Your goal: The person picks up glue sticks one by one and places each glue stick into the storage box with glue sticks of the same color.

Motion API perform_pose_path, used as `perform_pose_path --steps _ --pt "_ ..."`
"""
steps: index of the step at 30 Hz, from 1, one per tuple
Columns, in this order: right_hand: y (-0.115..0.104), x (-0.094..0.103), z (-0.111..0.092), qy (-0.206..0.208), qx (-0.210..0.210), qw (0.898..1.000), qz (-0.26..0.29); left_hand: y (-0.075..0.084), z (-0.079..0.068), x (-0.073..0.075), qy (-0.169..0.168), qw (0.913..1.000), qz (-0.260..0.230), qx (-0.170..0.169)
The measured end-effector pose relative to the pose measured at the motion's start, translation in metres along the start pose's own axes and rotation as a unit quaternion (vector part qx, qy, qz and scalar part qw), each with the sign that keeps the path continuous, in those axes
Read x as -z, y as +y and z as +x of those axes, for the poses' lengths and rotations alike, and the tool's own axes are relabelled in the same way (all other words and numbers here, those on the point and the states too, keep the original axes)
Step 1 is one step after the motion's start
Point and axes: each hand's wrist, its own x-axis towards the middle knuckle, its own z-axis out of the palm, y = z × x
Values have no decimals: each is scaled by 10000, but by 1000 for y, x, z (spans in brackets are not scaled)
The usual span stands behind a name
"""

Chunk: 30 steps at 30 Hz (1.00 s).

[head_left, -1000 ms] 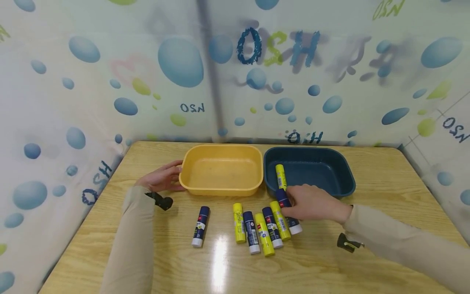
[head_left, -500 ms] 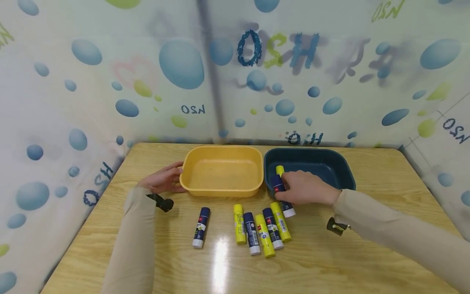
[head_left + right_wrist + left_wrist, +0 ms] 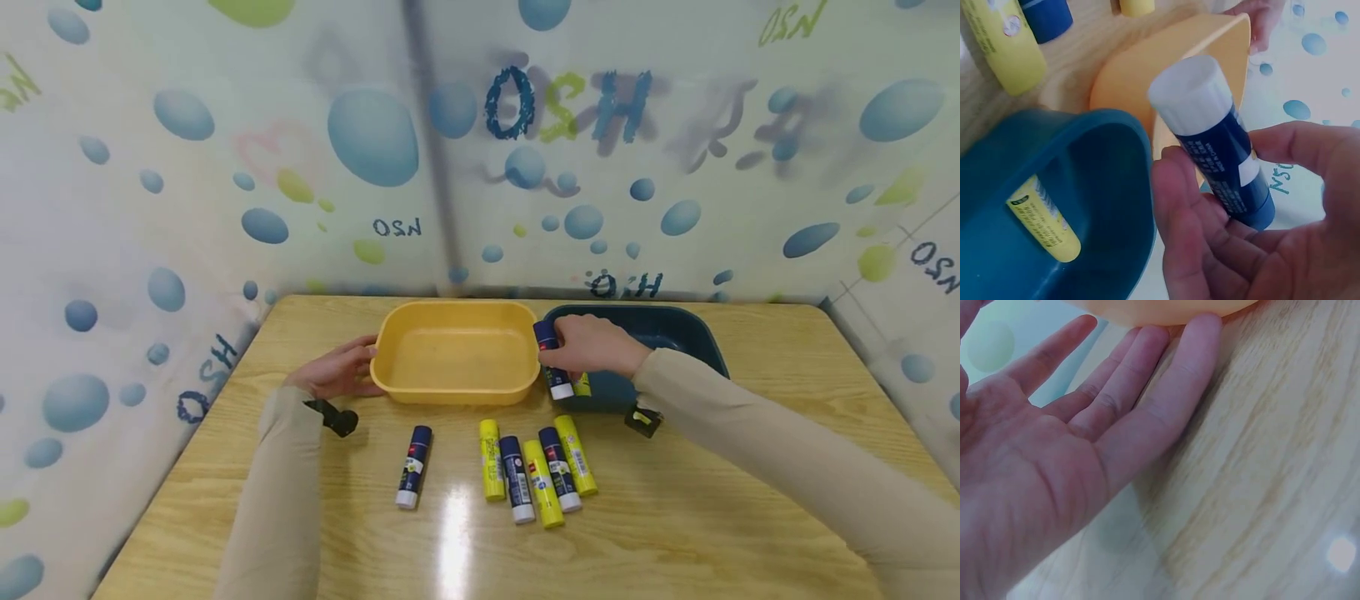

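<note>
My right hand (image 3: 596, 343) pinches a navy glue stick (image 3: 1222, 150) with a white end between thumb and fingers. It holds the stick above the spot where the two bins meet. In the right wrist view a yellow glue stick (image 3: 1044, 219) lies inside the dark blue bin (image 3: 1116, 119). My left hand (image 3: 337, 369) touches the left side of the yellow bin (image 3: 457, 392), its fingers fairly straight in the left wrist view. No glue stick shows inside the yellow bin.
In front of the bins lies a row of yellow and navy glue sticks (image 3: 545, 483) on the wooden table (image 3: 315, 517). A single navy glue stick (image 3: 414, 467) lies apart to their left. A patterned curtain (image 3: 480, 167) hangs behind the table.
My right hand has lifted the navy glue stick from the right end of the row and carried it up and left over the bins. The left hand stays at the yellow bin.
</note>
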Motion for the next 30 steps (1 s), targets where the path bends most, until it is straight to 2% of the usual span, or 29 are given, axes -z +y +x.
perform_pose_path --steps 10,18,30 --pt "-10 -4 20 -106 -250 9996 57 -2 0 0 -59 9999 -80 23" --pt "-22 -6 39 -78 -289 9993 241 -1 -3 -3 -17 10000 -42 -9" --pt "-36 -15 64 -132 -401 9990 137 -2 0 0 -63 9996 -271 32"
